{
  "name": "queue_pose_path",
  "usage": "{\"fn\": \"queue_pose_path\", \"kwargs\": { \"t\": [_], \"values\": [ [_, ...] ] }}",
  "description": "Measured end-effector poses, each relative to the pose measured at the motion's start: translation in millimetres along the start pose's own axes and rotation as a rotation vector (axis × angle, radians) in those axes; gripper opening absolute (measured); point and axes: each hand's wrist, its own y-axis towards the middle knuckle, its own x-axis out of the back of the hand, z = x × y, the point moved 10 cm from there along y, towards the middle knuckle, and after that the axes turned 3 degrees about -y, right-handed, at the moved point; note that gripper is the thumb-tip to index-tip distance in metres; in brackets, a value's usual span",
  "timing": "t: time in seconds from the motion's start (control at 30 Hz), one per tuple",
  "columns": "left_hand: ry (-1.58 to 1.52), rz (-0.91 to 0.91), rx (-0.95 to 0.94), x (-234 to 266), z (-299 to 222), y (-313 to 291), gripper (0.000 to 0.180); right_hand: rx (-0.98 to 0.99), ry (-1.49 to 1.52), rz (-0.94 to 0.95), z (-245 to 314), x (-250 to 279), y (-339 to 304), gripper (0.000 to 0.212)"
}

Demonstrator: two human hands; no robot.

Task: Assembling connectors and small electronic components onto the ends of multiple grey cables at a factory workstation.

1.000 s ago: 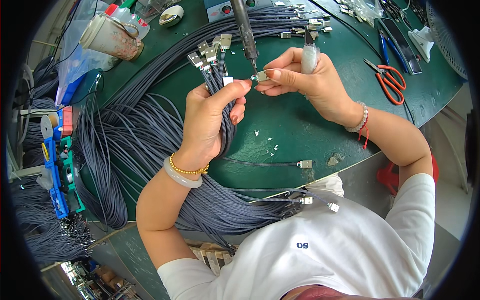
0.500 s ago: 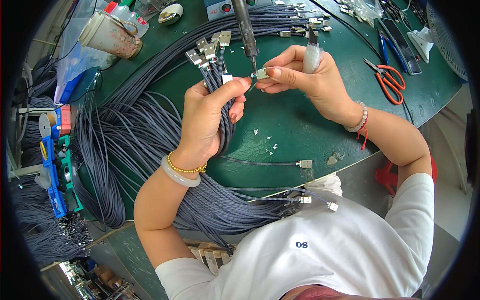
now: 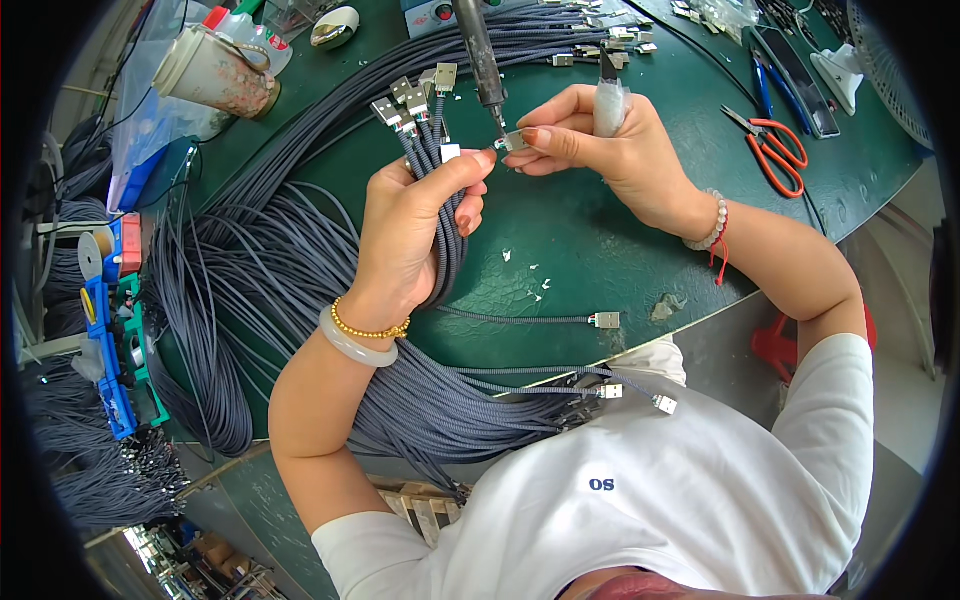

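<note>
My left hand (image 3: 405, 225) is closed around a bundle of grey braided USB cables (image 3: 452, 265), whose metal plugs (image 3: 417, 103) stick up above the fist. Its thumb and forefinger pinch together beside a small metal USB connector (image 3: 514, 142). Thumb and fingers of my right hand (image 3: 640, 150) grip that connector. A knife (image 3: 609, 108) with a wrapped whitish handle is also tucked in the right hand, its dark blade pointing away. The tip of a soldering iron (image 3: 478, 50) comes down from above onto or just over the connector's wire end; exact contact is too small to tell.
A thick pile of grey cables (image 3: 290, 250) covers the left of the green table (image 3: 590, 250). Orange-handled pliers (image 3: 775, 155), blue-handled pliers (image 3: 785, 95) and a phone (image 3: 797, 80) lie at right. A cup (image 3: 220, 75) and a mouse (image 3: 335, 27) stand far left. Loose plugs (image 3: 605, 320) lie near the front edge.
The view has shifted slightly. My right hand, with the connector and knife, has moved a little left toward my left hand. Both grips stay the same.
</note>
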Motion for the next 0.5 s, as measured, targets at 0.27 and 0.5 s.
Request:
{"fn": "queue_pose_path", "kwargs": {
  "t": [0.27,0.5],
  "values": [
    [0.009,0.011,0.013,-4.8,1.7,5.3,0.017,-0.134,0.16,-0.069,-11.2,11.1,1.8,0.02],
    [0.047,0.028,-0.018,-7.0,-0.7,8.9,0.019,-0.254,0.119,0.023,-25.1,1.2,2.4,0.021]
  ]
}}
